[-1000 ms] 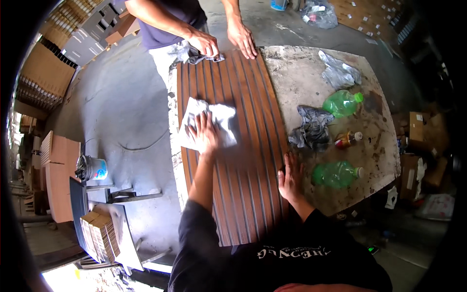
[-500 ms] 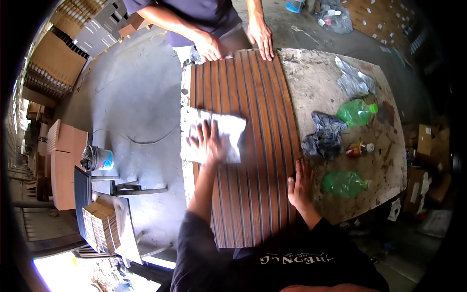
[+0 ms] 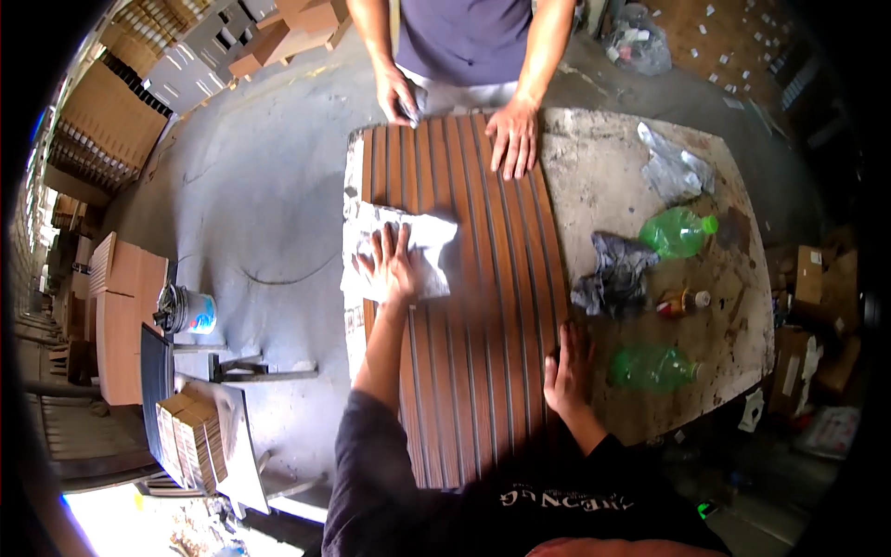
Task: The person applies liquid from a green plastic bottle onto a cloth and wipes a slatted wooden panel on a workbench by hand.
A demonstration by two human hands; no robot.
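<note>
A dark brown wooden panel with lengthwise grooves lies on the worktable in front of me. My left hand rests flat, fingers spread, on a white cloth spread across the panel's left side. The cloth reaches past the panel's left edge. At the panel's right edge, my right hand lies flat with its fingers stretched out and holds nothing. Across the table, a co-worker's hand presses on the far end of the panel. The co-worker's other hand grips a small grey rag.
On the stained worktable to the right are a dark crumpled rag, a clear plastic bag, green bottles and a small bottle with reddish liquid. A bucket and bundled boards stand at the left.
My left hand and the white cloth have shifted slightly left. The co-worker has moved rightward, one hand reaching further onto the panel, the other raised off its far edge with the rag.
</note>
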